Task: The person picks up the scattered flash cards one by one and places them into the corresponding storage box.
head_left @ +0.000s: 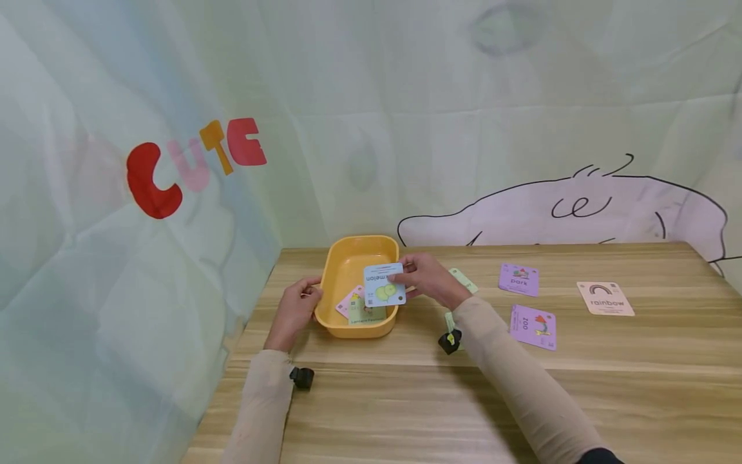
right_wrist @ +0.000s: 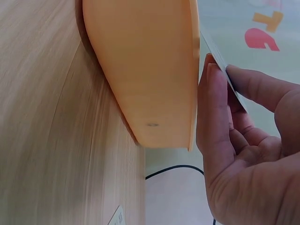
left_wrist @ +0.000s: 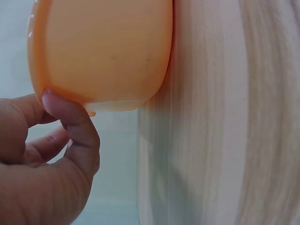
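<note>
A yellow-orange plastic tray (head_left: pixel 348 331) stands at the table's back left. My left hand (head_left: pixel 294 312) pinches its left rim between thumb and fingers, seen closer in the left wrist view (left_wrist: pixel 56 140). Over the tray's right side, my right hand (head_left: pixel 431 278) holds a light blue picture card (head_left: pixel 377 283) with a green melon drawing, its printed word partly under the thumb. The right wrist view shows this card (right_wrist: pixel 225 70) edge-on between thumb and fingers, above the rim. Inside the tray lie a pink card (head_left: pixel 346 303) and a green card (head_left: pixel 359 317), both partly covered by the blue one.
To the right lie a purple "park" card (head_left: pixel 518 280), a purple "zoo" card (head_left: pixel 533 327) and a pale pink "rainbow" card (head_left: pixel 605 299). A green card (head_left: pixel 465 280) and another, mostly hidden, lie by the right forearm. A printed curtain (head_left: pixel 348 129) hangs behind the table.
</note>
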`<state>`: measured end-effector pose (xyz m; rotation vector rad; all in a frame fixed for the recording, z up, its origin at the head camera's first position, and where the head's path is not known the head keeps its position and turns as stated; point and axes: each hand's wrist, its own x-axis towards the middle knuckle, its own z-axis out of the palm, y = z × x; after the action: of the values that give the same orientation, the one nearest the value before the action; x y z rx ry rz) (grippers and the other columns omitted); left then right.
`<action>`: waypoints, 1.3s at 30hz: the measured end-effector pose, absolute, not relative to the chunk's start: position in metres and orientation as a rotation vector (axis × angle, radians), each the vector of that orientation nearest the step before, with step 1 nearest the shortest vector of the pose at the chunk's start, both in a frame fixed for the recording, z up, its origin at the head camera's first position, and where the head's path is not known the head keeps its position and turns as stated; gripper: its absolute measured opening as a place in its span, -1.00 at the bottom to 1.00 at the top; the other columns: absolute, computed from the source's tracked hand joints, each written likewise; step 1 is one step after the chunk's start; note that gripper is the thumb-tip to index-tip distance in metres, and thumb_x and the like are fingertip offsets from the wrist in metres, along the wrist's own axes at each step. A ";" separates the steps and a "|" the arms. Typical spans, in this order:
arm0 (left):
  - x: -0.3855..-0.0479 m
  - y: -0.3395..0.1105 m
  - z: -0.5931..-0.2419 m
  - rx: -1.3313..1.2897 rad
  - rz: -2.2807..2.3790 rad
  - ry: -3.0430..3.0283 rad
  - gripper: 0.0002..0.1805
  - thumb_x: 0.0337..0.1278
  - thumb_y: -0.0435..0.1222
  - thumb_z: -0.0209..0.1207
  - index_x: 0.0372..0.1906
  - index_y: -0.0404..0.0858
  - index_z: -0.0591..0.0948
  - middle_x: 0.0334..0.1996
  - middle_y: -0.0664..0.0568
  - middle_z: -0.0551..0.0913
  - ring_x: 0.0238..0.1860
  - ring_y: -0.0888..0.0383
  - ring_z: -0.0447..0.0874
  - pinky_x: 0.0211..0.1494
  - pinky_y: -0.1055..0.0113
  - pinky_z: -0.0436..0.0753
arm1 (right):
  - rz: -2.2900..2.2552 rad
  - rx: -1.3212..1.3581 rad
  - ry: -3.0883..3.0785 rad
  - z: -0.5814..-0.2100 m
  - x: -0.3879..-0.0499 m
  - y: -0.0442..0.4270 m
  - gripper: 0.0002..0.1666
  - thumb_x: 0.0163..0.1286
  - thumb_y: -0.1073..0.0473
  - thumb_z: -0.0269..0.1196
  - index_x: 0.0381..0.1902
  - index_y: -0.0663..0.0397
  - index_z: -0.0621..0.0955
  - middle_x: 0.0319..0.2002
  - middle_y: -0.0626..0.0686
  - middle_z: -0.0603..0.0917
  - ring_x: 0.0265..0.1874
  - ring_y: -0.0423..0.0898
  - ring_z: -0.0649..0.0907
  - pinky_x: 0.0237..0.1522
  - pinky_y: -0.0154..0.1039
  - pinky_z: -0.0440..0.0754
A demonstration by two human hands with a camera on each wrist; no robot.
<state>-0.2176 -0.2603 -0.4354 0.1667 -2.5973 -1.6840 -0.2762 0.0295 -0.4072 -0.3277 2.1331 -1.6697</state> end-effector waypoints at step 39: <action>-0.217 -0.259 -0.434 0.170 -1.670 -2.598 -0.60 0.51 -0.29 0.04 0.34 -0.25 0.54 -0.17 -0.13 0.52 -0.35 0.06 0.50 -0.39 0.32 0.60 | -1.618 -0.363 2.251 -0.409 -0.277 -0.007 -0.79 0.38 0.24 0.36 -0.09 0.16 0.61 -0.12 0.13 0.69 -0.20 -0.04 0.71 -0.19 -0.22 0.74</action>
<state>-0.2167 -0.2586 -0.4337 0.1701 -2.5979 -1.6696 -0.2770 -0.0073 -0.4086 -0.3628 2.2510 -1.6179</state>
